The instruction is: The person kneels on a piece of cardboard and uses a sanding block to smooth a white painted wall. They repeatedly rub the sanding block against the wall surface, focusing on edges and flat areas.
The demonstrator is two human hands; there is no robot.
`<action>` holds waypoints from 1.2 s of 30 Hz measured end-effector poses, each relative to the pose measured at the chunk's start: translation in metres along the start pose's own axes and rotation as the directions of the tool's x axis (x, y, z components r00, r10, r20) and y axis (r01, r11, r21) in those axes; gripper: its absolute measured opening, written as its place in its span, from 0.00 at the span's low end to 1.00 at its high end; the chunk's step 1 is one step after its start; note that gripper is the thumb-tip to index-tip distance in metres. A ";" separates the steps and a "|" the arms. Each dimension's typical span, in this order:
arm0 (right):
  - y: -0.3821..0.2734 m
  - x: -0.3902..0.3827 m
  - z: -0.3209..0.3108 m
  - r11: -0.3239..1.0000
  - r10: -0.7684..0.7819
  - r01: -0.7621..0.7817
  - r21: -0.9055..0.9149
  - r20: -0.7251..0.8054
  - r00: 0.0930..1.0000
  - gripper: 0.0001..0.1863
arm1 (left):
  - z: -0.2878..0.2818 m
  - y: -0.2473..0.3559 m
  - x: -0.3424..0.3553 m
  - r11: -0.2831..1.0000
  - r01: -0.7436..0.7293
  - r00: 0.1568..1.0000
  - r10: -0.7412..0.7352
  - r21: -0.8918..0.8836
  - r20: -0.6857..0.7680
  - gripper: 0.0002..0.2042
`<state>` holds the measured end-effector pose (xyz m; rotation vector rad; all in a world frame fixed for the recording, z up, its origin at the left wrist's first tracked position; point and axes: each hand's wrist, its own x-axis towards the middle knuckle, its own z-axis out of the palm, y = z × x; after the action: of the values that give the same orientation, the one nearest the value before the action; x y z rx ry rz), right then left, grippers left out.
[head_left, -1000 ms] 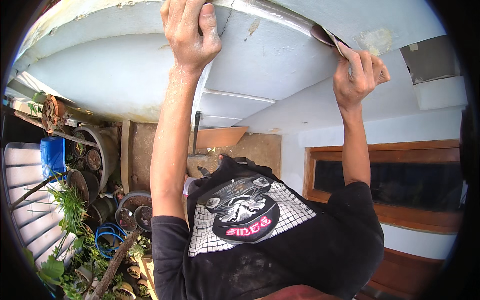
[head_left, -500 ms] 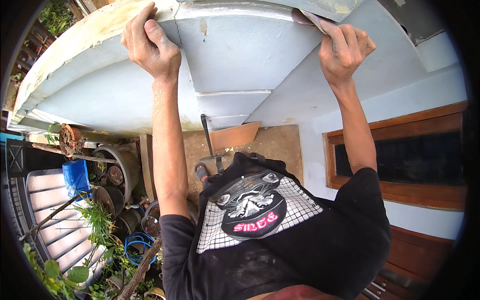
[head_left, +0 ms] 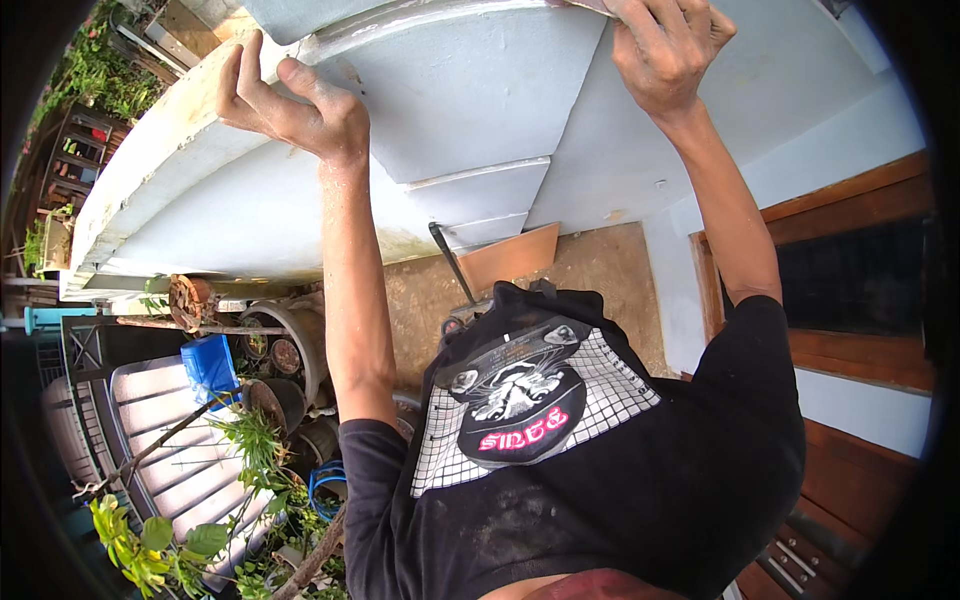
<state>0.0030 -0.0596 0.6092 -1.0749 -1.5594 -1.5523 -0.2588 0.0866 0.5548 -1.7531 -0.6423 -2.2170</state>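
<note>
A pale curved wall (head_left: 215,220) sweeps across the upper left, and beside it light blue stepped panels (head_left: 470,95) run down toward a brown floor (head_left: 615,285). Off to my left are a blue container (head_left: 210,368), a big grey tub (head_left: 305,345) and a light slatted surface (head_left: 180,440); a wooden window frame (head_left: 860,355) stands to my right.

My right hand (head_left: 668,58) is raised to the top edge of my view, its fingers bent and drawn close together, gripping a thin brownish sheet (head_left: 592,5). Only a sliver of that sheet shows, on the left side of my fingers, at the upper edge of the panels; the rest is cut off, as are my fingertips.

My left hand (head_left: 298,115) is raised too, in front of the wall's whitish upper edge. Its fingers are partly open and loosely bent, the thumb lifted well apart from them, and I see them holding nothing. Whether they touch the wall, I can't tell. Pale specks dot my left wrist and forearm (head_left: 350,260).
</note>
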 end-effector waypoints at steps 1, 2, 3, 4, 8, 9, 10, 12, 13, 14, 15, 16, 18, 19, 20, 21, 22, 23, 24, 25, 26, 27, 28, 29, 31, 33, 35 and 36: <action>0.001 -0.003 0.001 0.999 0.027 -0.027 0.019 -0.008 1.000 0.04 | 0.004 0.002 -0.001 1.000 -0.001 1.000 0.001 -0.003 0.005 0.18; 0.000 -0.008 0.005 0.998 0.060 -0.060 0.021 -0.021 0.998 0.04 | 0.009 0.004 -0.002 1.000 -0.002 1.000 0.002 -0.008 0.011 0.18; -0.001 -0.010 0.007 0.998 0.056 -0.055 0.030 -0.039 0.998 0.03 | 0.016 0.006 0.000 1.000 -0.018 1.000 0.018 -0.012 0.021 0.18; -0.001 -0.011 0.008 0.998 0.051 -0.049 0.036 -0.057 0.997 0.03 | 0.023 0.010 0.001 1.000 -0.003 1.000 0.003 -0.005 -0.008 0.19; 0.010 -0.009 0.001 0.993 -0.113 0.115 0.032 -0.074 0.991 0.04 | 0.036 0.016 0.004 0.995 0.085 0.993 -0.089 -0.057 -0.072 0.25; 0.015 -0.015 0.008 0.996 -0.070 0.077 0.052 -0.122 0.990 0.04 | 0.037 0.020 0.008 0.988 0.111 0.988 -0.122 -0.107 -0.096 0.27; 0.020 -0.023 0.015 0.995 -0.049 0.063 0.080 -0.157 0.986 0.04 | 0.036 0.027 0.009 0.981 0.158 0.984 -0.166 -0.114 -0.065 0.27; 0.009 -0.019 0.017 0.986 -0.027 0.051 0.159 -0.151 0.988 0.06 | 0.039 0.024 0.013 0.983 0.134 0.988 -0.142 -0.125 -0.062 0.28; -0.007 -0.005 0.018 0.979 -0.034 0.054 0.199 -0.103 0.994 0.07 | 0.039 0.022 0.010 0.982 0.134 0.987 -0.143 -0.133 -0.066 0.29; -0.024 0.005 0.039 0.972 -0.034 0.073 0.222 -0.176 0.984 0.08 | 0.042 0.016 0.007 0.993 0.107 0.992 -0.110 -0.046 -0.059 0.30; -0.040 0.011 0.056 0.962 -0.026 0.093 0.257 -0.255 0.967 0.09 | 0.041 0.020 0.007 0.991 0.113 0.992 -0.117 -0.073 -0.048 0.30; -0.044 0.013 0.054 0.957 -0.033 0.092 0.276 -0.210 0.977 0.09 | 0.038 0.023 0.007 0.988 0.124 0.991 -0.129 -0.089 -0.046 0.30; -0.052 0.017 0.046 0.945 -0.053 0.089 0.314 -0.121 0.991 0.10 | 0.036 0.025 0.005 0.983 0.133 0.990 -0.138 -0.123 -0.032 0.29; -0.046 0.011 0.037 0.961 -0.062 0.108 0.256 -0.181 0.981 0.11 | 0.030 0.022 0.005 0.985 0.126 0.991 -0.131 -0.121 -0.030 0.29; -0.030 0.001 0.025 0.969 -0.080 0.103 0.226 -0.111 0.991 0.10 | 0.026 0.019 0.005 0.986 0.120 0.992 -0.124 -0.120 -0.028 0.29; -0.004 -0.017 0.036 0.990 -0.062 0.092 0.105 -0.264 0.963 0.09 | 0.027 0.019 0.006 0.987 0.103 0.994 -0.108 -0.123 -0.032 0.29; 0.016 -0.024 0.020 0.996 -0.063 0.074 0.045 -0.216 0.974 0.08 | 0.029 0.018 0.003 0.988 0.099 0.994 -0.104 -0.117 -0.034 0.29; 0.024 -0.030 0.015 0.997 -0.067 0.072 0.014 -0.227 0.972 0.08 | 0.033 0.019 0.001 0.989 0.093 0.994 -0.098 -0.116 -0.037 0.29; 0.020 -0.027 0.006 0.998 -0.051 0.055 0.024 -0.149 0.988 0.07 | 0.038 0.021 0.000 0.985 0.106 0.992 -0.113 -0.138 -0.048 0.29; 0.015 -0.023 0.011 0.998 -0.035 0.043 0.045 -0.178 0.983 0.07 | 0.039 0.022 0.000 0.980 0.127 0.989 -0.137 -0.151 -0.054 0.29; 0.006 -0.016 0.020 0.997 -0.018 0.032 0.065 -0.206 0.978 0.07 | 0.039 0.023 -0.002 0.975 0.149 0.985 -0.161 -0.165 -0.059 0.29; 0.004 -0.014 0.022 0.997 0.005 0.013 0.075 -0.237 0.971 0.07 | 0.042 0.026 -0.001 0.969 0.161 0.983 -0.175 -0.188 -0.058 0.29; -0.002 -0.013 0.007 0.999 0.037 -0.033 0.034 -0.098 0.994 0.08 | 0.040 0.021 -0.001 0.980 0.121 0.989 -0.133 -0.159 -0.070 0.28; -0.004 -0.019 0.011 0.997 -0.001 0.012 0.076 -0.147 0.989 0.09 | 0.037 0.019 -0.003 0.984 0.121 0.989 -0.130 -0.132 -0.063 0.29; -0.014 -0.029 0.024 0.988 -0.042 0.079 0.131 -0.265 0.963 0.09 | 0.033 0.017 0.001 0.992 0.083 0.996 -0.086 -0.091 -0.034 0.30; 0.000 -0.028 0.003 0.995 -0.056 0.067 0.072 -0.139 0.989 0.10 | 0.038 0.017 0.004 0.986 0.074 0.996 -0.080 -0.150 -0.035 0.30; -0.001 -0.023 0.000 0.998 -0.014 0.020 0.056 -0.109 0.994 0.10 | 0.040 0.017 0.003 0.981 0.068 0.997 -0.075 -0.179 -0.033 0.28; -0.023 -0.020 0.019 0.994 -0.025 0.041 0.105 -0.153 0.988 0.06 | 0.032 0.010 0.000 0.992 0.046 0.999 -0.049 -0.119 -0.019 0.28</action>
<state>-0.0079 -0.0411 0.5803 -0.8551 -1.5450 -1.5164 -0.2271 0.0937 0.5626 -1.7836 -0.5647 -2.3477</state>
